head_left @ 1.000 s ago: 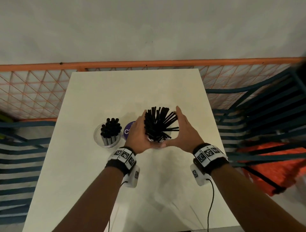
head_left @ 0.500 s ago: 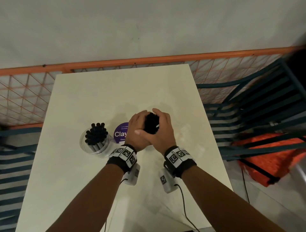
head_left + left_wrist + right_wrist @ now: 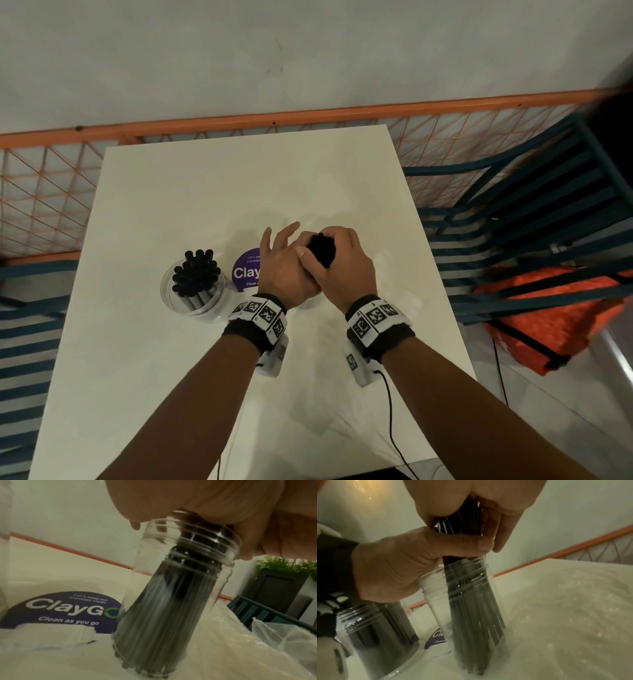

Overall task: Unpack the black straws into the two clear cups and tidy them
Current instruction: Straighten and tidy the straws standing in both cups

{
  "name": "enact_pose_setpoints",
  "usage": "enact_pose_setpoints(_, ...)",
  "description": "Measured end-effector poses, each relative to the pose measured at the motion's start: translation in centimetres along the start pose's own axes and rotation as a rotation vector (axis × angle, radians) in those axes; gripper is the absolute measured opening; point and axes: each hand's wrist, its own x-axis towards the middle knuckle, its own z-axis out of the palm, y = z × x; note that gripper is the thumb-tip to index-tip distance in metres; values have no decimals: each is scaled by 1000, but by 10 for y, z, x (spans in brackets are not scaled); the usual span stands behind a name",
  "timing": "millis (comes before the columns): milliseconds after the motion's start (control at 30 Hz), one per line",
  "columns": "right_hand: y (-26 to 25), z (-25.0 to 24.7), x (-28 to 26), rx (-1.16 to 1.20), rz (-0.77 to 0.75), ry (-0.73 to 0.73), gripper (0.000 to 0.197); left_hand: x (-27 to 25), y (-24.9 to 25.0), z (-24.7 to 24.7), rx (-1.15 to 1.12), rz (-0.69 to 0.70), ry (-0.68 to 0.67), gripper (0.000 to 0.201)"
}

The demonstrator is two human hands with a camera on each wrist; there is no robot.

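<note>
A bundle of black straws (image 3: 320, 250) stands in the right clear cup (image 3: 433, 601) on the white table (image 3: 239, 188). My right hand (image 3: 342, 267) grips the bundle's top above the cup rim. My left hand (image 3: 281, 274) sits beside it with its fingers straightened and spread, and its thumb (image 3: 462, 543) lies across the bundle just above the rim. From the head view the hands hide most of this cup; the left wrist view shows the cup (image 3: 171, 601) full of straws. The left clear cup (image 3: 195, 298) stands apart to the left, holding upright black straws (image 3: 197, 270).
A round purple ClayGo sticker (image 3: 245, 272) lies between the cups. Crumpled clear plastic wrap (image 3: 274, 635) lies on the table right of the cup. An orange mesh fence (image 3: 308, 116) runs behind the table, teal slatted seats (image 3: 513, 222) flank it, and an orange bag (image 3: 548, 308) lies at right.
The splayed straws were gathered into a tight bundle by both hands. Since half a second ago my left fingers have straightened off the bundle; my right hand still grips it.
</note>
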Motion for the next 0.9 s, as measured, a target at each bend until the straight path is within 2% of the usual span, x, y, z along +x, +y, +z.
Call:
enact_pose_setpoints(100, -2, -5, -2, -117, -49, 0, 67, 0, 1, 0, 18, -39, -29, 56)
enact_pose_setpoints(167, -5, -7, -2, -165, -181, 41, 77, 0, -1, 3, 24, -51, -24, 57)
enact_pose_setpoints(233, -6, -5, -1, -231, -341, 48, 74, -2, -4, 5, 42, -38, -32, 56)
enact_pose_setpoints(300, -5, -2, 2, -310, -412, 3, 63, -2, -6, 7, 58, -15, -31, 59)
enact_pose_setpoints(400, -3, -2, 7, -317, -381, -33, 47, -1, -5, 5, 95, -22, -62, 77)
enact_pose_setpoints(500, -3, -3, 10, -306, -395, -40, 45, -1, -6, 3, 105, -23, -84, 93)
enact_pose_setpoints(600, -2, -4, 12, -324, -382, -71, 57, -2, -5, 0, 14, -57, -70, 92)
enact_pose_setpoints(733, -3, -10, 8, -308, -374, -60, 67, -4, -4, -1, -31, -71, -46, 80)
enact_pose_setpoints(900, -6, -26, 5, -216, -336, -8, 66, -3, 3, -12, -1, -66, -98, 92)
